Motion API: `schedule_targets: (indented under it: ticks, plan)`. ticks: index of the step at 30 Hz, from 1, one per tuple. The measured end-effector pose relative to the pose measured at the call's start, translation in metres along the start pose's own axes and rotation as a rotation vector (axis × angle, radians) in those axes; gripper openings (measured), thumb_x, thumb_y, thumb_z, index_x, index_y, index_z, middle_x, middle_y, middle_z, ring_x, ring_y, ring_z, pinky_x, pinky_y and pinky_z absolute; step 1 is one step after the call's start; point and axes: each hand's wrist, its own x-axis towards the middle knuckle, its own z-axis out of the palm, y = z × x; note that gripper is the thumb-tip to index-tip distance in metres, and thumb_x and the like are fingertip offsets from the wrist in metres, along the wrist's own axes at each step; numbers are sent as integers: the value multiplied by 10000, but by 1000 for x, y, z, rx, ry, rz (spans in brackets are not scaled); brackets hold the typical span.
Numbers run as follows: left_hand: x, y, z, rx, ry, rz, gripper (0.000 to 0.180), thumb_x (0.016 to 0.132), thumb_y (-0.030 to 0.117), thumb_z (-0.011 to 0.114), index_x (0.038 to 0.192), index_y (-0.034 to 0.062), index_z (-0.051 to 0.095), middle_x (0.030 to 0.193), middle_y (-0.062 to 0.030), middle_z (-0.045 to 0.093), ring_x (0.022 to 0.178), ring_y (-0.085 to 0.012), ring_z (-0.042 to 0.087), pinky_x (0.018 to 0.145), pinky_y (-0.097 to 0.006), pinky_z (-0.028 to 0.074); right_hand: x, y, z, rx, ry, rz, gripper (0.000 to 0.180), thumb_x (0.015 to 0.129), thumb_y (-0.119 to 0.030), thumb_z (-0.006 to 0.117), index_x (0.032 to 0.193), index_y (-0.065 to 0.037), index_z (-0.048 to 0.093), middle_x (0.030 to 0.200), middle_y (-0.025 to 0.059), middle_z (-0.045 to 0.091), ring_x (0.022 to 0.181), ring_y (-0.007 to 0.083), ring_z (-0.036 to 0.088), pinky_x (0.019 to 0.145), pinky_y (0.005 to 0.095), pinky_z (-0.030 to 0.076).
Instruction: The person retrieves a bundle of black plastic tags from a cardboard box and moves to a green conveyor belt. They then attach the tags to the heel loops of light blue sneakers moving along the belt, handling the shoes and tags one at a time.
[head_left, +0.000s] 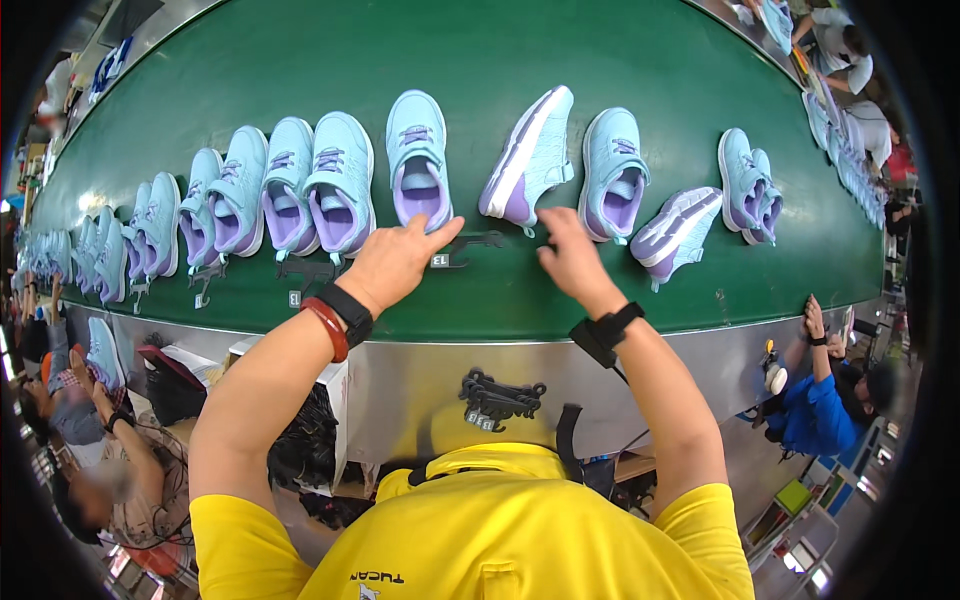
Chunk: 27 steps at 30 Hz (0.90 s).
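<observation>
My left hand [400, 262] is at the heel of an upright light blue shoe [418, 150] with purple lining and laces. Its index finger meets the heel, the thumb stretches out to the right, and the other fingers are partly hidden. Just right of that hand lies a black plastic shoe hanger [478, 240] with a white tag. My right hand [580, 262] is near the heel of a matching shoe lying on its side [530, 160]; motion smears its fingers. Another upright shoe [613, 170] stands beyond and to the right of it.
The shoes lie on a green conveyor belt [480, 45]. Paired shoes [340, 180] with hangers line the left; a tipped shoe [678, 230] and another pair [748, 185] lie right. Several spare hangers [500, 398] rest on the metal ledge [420, 370]. Other people work along both sides.
</observation>
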Motion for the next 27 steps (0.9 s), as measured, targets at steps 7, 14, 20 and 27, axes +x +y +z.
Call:
schedule_targets:
  ticks: [7, 14, 20, 27]
  plan:
    - [-10, -7, 4, -229, 98, -177, 354, 778, -16, 523, 1100, 117, 584, 914, -149, 594, 778, -379, 587, 670, -457, 476, 43, -38, 38, 97, 44, -294, 516, 691, -29, 695, 1165, -76, 498, 1186, 89, 512, 1092, 329, 509, 886, 408, 450]
    - [-11, -8, 10, -324, 146, -219, 286, 790, -8, 514, 1048, 79, 603, 881, -162, 595, 793, -386, 578, 687, -465, 461, 60, -52, 11, -341, 126, -558, 298, 696, -264, 725, 881, -109, 549, 791, 62, 518, 748, 260, 521, 662, 373, 394]
    - [-10, -10, 13, -288, 144, -203, 263, 800, 7, 483, 1019, 75, 613, 854, -169, 593, 772, -387, 583, 685, -466, 464, 47, -68, -16, -558, -38, -651, 309, 663, -277, 740, 819, -109, 532, 756, 50, 504, 731, 236, 514, 651, 362, 375]
    - [-12, -11, 14, -301, 123, -193, 286, 783, -21, 491, 1020, 77, 616, 875, -168, 587, 802, -379, 581, 707, -454, 468, 50, -75, -6, -628, -78, -704, 271, 654, -234, 741, 798, -123, 540, 720, 46, 496, 710, 228, 512, 648, 355, 375]
